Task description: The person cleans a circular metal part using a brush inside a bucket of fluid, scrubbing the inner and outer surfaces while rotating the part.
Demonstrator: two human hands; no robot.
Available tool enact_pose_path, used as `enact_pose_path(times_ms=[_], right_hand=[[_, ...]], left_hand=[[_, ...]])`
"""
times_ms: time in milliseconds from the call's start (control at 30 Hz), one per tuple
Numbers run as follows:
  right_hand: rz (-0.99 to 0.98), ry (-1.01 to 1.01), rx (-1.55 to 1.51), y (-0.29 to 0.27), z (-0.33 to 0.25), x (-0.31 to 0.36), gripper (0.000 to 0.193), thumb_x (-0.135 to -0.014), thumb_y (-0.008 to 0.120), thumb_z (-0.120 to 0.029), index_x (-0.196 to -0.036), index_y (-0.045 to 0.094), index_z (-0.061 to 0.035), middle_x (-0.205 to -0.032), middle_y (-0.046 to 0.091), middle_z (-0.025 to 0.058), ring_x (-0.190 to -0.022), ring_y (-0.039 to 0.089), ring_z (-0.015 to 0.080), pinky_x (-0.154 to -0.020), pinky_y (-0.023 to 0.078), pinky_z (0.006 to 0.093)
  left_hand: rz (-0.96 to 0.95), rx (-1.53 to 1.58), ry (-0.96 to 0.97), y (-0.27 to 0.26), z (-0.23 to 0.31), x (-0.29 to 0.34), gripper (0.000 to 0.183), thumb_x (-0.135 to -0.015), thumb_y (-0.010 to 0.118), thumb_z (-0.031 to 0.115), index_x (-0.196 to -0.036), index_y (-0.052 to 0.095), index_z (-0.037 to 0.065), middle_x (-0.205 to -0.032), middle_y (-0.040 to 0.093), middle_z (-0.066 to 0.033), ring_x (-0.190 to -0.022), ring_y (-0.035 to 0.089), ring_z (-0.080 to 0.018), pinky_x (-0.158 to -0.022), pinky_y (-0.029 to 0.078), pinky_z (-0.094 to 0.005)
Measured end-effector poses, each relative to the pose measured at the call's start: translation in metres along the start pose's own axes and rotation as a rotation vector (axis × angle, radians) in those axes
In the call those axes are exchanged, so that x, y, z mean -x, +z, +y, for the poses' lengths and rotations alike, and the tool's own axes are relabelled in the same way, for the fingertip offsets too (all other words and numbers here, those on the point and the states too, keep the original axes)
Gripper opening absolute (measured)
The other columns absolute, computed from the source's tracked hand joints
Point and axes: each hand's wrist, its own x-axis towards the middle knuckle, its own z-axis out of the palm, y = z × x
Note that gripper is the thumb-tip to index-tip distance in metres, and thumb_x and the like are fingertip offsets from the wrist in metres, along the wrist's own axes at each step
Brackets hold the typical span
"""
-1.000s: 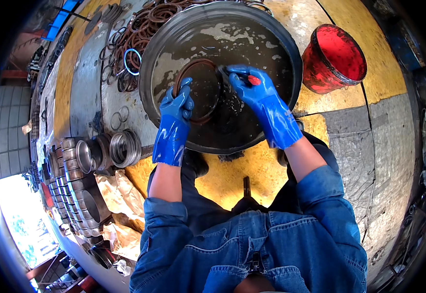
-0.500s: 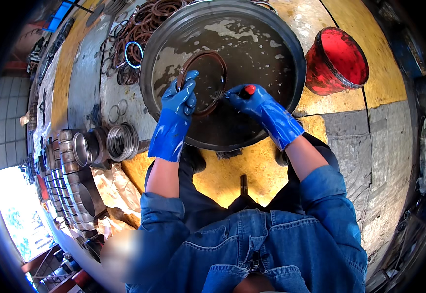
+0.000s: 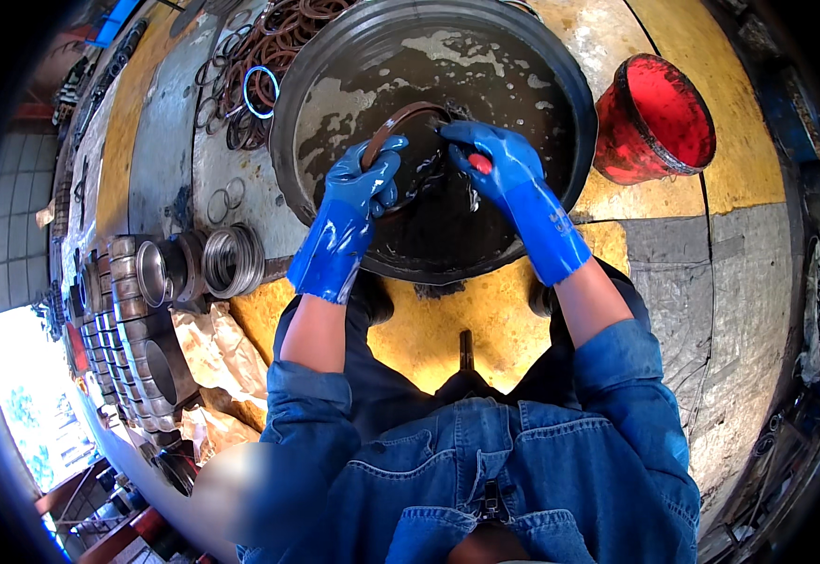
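Over a wide round black tub [image 3: 288, 132] of dark, foam-streaked water, my gloved left hand [image 3: 363, 179] is closed round the side of a brown metal ring [image 3: 398, 118]. The ring is held tilted, its lower part blurred against the water. My gloved right hand [image 3: 508, 164] is closed on a red-handled tool [image 3: 479, 164], the red end showing at my palm. Its dark working end is at the ring's far right edge, and its kind is hard to make out. Water drips below both hands. Long blue rubber gloves cover both hands.
A stained red bucket [image 3: 678, 113] stands right of the tub. Brown rings [image 3: 283, 42] lie heaped at the far left, with a bright blue-edged ring [image 3: 261, 91] among them. Stacked metal rings [image 3: 233, 261] and crumpled brown paper [image 3: 217, 348] lie nearer on the left.
The ring has tipped from nearly upright to a flatter tilt. My right hand has moved up along it to the far edge; my left hand has shifted slightly right.
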Motion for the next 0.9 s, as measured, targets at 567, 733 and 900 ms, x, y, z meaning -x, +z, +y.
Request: enact_pose_path(times_ms=[567, 733, 900], right_hand=[[-0.407, 0.706, -0.862, 0.024, -0.017, 0.018, 0.027, -0.090, 0.073, -0.020, -0.111, 0.075, -0.0028, -0.099, 0.076, 0.0116, -0.091, 0.072, 0.0224, -0.083, 0.056, 0.0338], [-0.359, 0.517, 0.004, 0.030, -0.027, 0.014, 0.023, -0.092, 0.065, -0.026, -0.112, 0.075, -0.0203, -0.110, 0.072, 0.0156, -0.102, 0.070, 0.0358, -0.090, 0.055, 0.0411], [-0.162, 0.298, 0.257, 0.033, -0.009, 0.022, 0.036, -0.089, 0.068, -0.023, -0.125, 0.068, -0.0237, -0.113, 0.072, 0.0146, -0.103, 0.070, 0.0365, -0.088, 0.056, 0.0464]], left_hand=[[-0.075, -0.002, 0.008, 0.016, 0.006, 0.008, 0.028, -0.094, 0.072, 0.016, -0.121, 0.071, 0.007, -0.079, 0.065, 0.0025, -0.054, 0.052, -0.0047, -0.047, 0.035, -0.0198], [-0.051, -0.017, -0.027, 0.015, 0.005, 0.007, 0.028, -0.095, 0.070, 0.015, -0.122, 0.071, 0.007, -0.078, 0.065, 0.0030, -0.054, 0.053, -0.0048, -0.047, 0.035, -0.0193], [0.029, 0.011, -0.052, 0.010, -0.007, -0.006, 0.029, -0.095, 0.070, 0.014, -0.123, 0.071, 0.008, -0.076, 0.065, 0.0021, -0.054, 0.054, -0.0052, -0.045, 0.035, -0.0197]])
